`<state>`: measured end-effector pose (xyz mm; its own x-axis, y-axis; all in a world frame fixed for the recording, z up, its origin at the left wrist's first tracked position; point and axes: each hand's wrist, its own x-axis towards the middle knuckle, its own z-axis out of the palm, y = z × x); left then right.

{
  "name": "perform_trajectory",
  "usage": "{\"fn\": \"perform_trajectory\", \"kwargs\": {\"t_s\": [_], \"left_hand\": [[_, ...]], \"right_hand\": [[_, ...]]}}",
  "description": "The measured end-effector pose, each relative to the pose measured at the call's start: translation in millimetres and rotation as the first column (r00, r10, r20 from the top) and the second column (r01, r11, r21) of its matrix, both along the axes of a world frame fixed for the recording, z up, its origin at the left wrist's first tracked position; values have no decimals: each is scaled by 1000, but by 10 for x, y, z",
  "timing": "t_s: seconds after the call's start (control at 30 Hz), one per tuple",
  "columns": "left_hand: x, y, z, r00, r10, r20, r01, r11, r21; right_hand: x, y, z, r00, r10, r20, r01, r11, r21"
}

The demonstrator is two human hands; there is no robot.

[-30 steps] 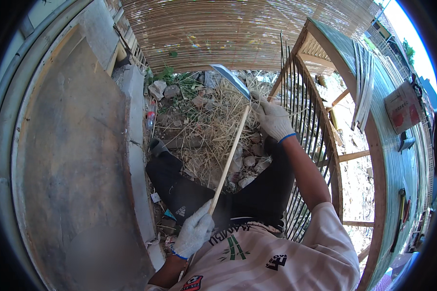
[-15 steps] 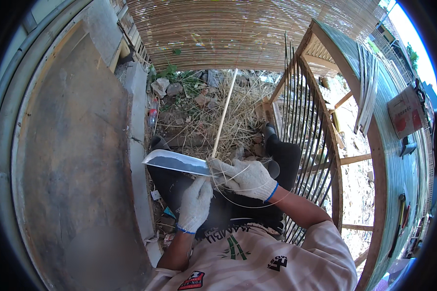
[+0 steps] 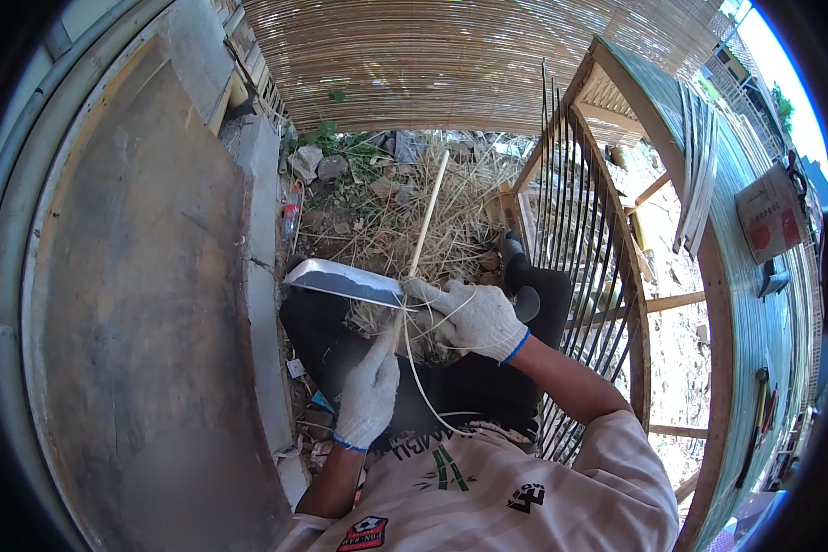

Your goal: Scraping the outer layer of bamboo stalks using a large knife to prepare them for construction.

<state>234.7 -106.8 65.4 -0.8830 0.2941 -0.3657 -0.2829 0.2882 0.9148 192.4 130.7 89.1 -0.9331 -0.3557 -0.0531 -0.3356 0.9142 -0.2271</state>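
Note:
In my gloved right hand (image 3: 480, 320) is a large knife (image 3: 348, 281) with a broad blade, pointing left across my lap; its handle is hidden by the glove. A thin, pale bamboo stick (image 3: 428, 216) runs from beyond the blade back past its edge toward me. My gloved left hand (image 3: 368, 394) is closed around the near end of this stick, just below the blade. From the blade beside my right hand, a thin curled shaving (image 3: 414, 373) hangs toward my shirt, with another loop over the glove.
Dry shavings (image 3: 432, 198) and stones cover the ground ahead. A brown board (image 3: 138, 276) stands at left. At right are dark upright rods (image 3: 561, 184) and a wooden-framed bench (image 3: 745, 304) bearing thin strips (image 3: 697, 166) and a box (image 3: 768, 212). A bamboo screen (image 3: 432, 64) closes the back.
My left hand has drawn back toward me with the stick, whose far end is now nearer. The blade has shifted slightly right and away, and the shaving hangs lower.

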Motion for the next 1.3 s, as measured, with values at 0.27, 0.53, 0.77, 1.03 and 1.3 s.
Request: {"fn": "perform_trajectory", "kwargs": {"t_s": [0.27, 0.53, 0.77, 1.03, 1.3], "left_hand": [[503, -183, -177, 994, -108, -22, 109, 993, 40], [211, -37, -193, 999, 21, 32, -22, 1000, 19], [-99, 196, -10, 987, 3, -163, -7, 1000, -20], [-46, 176, 77, 971, 0, -237, -23, 995, -94], [293, 1, 38, 979, -55, -196, 50, 998, -30]], "right_hand": [[-635, 894, -187, 874, -478, -92, 443, 859, -258], [-303, 557, -125, 899, -438, 34, 428, 856, -291], [28, 2, 39, 998, -4, 65, 13, 990, -142], [-98, 115, 72, 997, -25, -78, 16, 993, -118], [-607, 759, -103, 889, -339, -308, 267, 930, -252]]}}
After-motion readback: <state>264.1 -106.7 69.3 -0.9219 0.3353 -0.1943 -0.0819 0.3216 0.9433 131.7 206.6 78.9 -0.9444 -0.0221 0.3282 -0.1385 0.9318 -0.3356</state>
